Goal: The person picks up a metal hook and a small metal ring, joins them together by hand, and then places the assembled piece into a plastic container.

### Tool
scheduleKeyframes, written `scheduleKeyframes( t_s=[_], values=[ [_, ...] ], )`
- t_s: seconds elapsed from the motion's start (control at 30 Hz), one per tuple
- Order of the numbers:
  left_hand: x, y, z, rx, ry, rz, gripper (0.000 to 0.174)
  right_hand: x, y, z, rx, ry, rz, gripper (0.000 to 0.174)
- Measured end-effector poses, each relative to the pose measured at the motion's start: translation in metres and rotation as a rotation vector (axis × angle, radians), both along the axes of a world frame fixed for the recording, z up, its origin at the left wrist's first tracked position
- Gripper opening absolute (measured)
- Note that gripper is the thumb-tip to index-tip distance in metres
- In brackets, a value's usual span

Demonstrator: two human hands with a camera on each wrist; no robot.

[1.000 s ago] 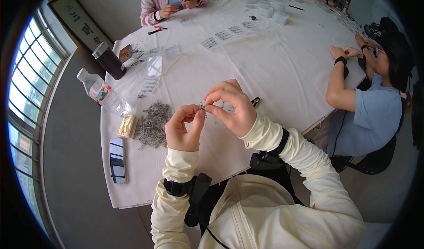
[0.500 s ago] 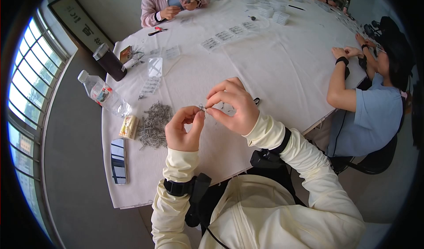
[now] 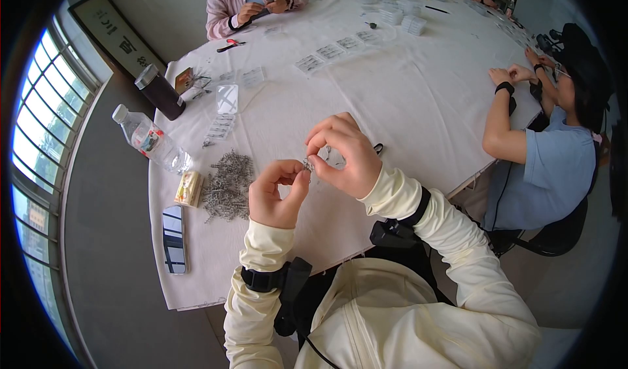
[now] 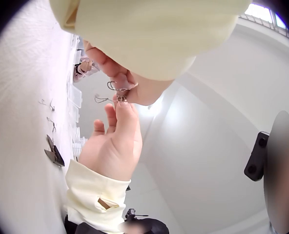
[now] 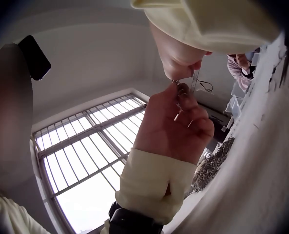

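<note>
My left hand (image 3: 278,192) and right hand (image 3: 347,156) meet at the fingertips in front of my chest, above the table. Between thumb and forefinger, my left hand pinches a small metal fishing hook piece (image 3: 307,165). In the left wrist view, curved hooks (image 4: 101,99) stick out beside small metal rings (image 4: 121,99) at the fingertips. My right thumb and forefinger pinch the same cluster from the other side; fingers hide part of it. A grey pile of metal pieces (image 3: 229,186) lies left of my left hand.
A phone (image 3: 174,239), a tissue pack (image 3: 189,188), a water bottle (image 3: 152,139) and a dark flask (image 3: 161,91) stand or lie at the left. Black snips (image 4: 54,152) lie beyond my right hand. Clear boxes (image 3: 330,52) sit farther back. Other people sit around the table (image 3: 405,107).
My left hand has shifted slightly right and turned a little, bringing the small metal piece right too. The right hand stays close against it.
</note>
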State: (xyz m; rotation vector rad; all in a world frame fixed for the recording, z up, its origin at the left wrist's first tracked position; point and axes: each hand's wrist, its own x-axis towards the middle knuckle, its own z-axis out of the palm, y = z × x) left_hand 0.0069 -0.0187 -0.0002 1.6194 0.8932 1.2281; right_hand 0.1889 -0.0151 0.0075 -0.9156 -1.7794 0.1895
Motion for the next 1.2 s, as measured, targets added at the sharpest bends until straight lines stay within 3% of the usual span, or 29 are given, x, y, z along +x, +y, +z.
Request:
scheduleKeyframes(
  t_s=[0.37, 0.6, 1.2],
  values=[
    [-0.003, 0.0, 0.002, -0.029, 0.055, -0.049, 0.011, 0.001, 0.001, -0.001, 0.139, -0.066, -0.077, 0.014],
    [-0.002, 0.003, -0.003, -0.068, -0.025, 0.025, 0.01, 0.0, 0.002, -0.004, 0.083, -0.08, 0.059, 0.014],
    [0.003, 0.0, 0.007, 0.256, 0.313, 0.117, 0.011, 0.006, 0.002, -0.002, -0.056, 0.003, 0.019, 0.008]
  ],
)
